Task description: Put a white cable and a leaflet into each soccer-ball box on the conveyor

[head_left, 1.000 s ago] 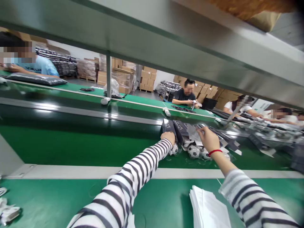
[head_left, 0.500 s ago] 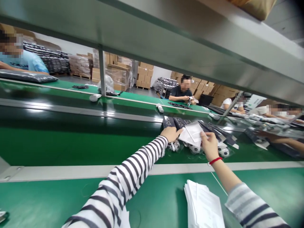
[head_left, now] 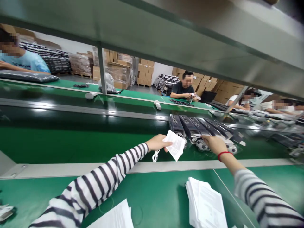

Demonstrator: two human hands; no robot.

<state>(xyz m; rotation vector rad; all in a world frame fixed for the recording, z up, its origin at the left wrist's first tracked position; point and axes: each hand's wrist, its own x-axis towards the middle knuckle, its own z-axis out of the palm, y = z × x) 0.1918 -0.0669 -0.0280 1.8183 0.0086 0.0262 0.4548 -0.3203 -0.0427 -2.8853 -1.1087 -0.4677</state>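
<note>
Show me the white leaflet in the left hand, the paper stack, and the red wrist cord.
White leaflet (head_left: 175, 145): head view, middle of its face.
Paper stack (head_left: 210, 202): head view, top sheet.
Red wrist cord (head_left: 223, 153): head view, band across the wrist.

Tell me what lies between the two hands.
In the head view, the left hand holds a white leaflet out toward the right hand; past the leaflet, a small black-and-white soccer ball lies against dark boxes.
</note>
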